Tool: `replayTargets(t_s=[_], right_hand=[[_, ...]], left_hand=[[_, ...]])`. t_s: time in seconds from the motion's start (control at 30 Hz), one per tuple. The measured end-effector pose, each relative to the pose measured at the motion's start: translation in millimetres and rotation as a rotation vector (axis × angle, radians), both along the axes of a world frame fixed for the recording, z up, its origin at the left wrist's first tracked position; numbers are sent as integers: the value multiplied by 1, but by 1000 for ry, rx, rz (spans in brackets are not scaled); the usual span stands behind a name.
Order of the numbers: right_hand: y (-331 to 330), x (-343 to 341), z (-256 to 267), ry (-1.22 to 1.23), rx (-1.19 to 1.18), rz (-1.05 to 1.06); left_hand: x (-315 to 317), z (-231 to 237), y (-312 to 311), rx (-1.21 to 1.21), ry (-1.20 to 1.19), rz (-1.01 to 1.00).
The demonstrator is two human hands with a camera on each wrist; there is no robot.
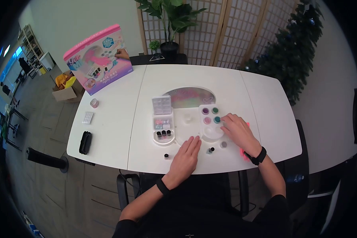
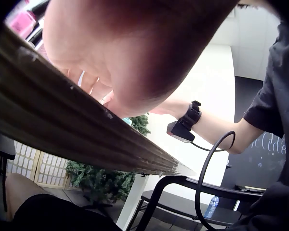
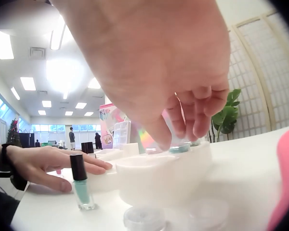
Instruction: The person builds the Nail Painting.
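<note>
My right hand is over the right part of a white plastic tray, its thumb and fingers angled down and apart. Its fingertips are right at the edge of a small teal pot, seated in the tray beside a pink pot, a purple pot and a green pot. My left hand lies with straight fingers on the tray's near edge. A teal nail polish bottle with a black cap stands on the table between the hands.
The tray's left side holds several polish bottles under a lidded compartment box. Nearby are a round lid, a small bottle and a pink item. A nail art box, jar and black case stand left.
</note>
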State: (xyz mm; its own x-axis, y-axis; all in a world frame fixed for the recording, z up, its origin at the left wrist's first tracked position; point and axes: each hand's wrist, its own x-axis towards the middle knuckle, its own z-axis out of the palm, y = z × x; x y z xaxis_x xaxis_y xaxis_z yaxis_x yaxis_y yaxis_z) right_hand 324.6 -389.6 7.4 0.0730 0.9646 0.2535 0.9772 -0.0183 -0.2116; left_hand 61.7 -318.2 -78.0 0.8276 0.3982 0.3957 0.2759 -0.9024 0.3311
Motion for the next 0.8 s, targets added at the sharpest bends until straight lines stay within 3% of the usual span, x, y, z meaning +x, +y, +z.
replayTargets(t_s=[0.13,0.8], right_hand=[[-34,1,-8,-91,-164,62],[-49,-15,-27,-196,-213,151]], left_hand=[[0,-1,-1,17,0,6],[0,-3,0,18,15,3]])
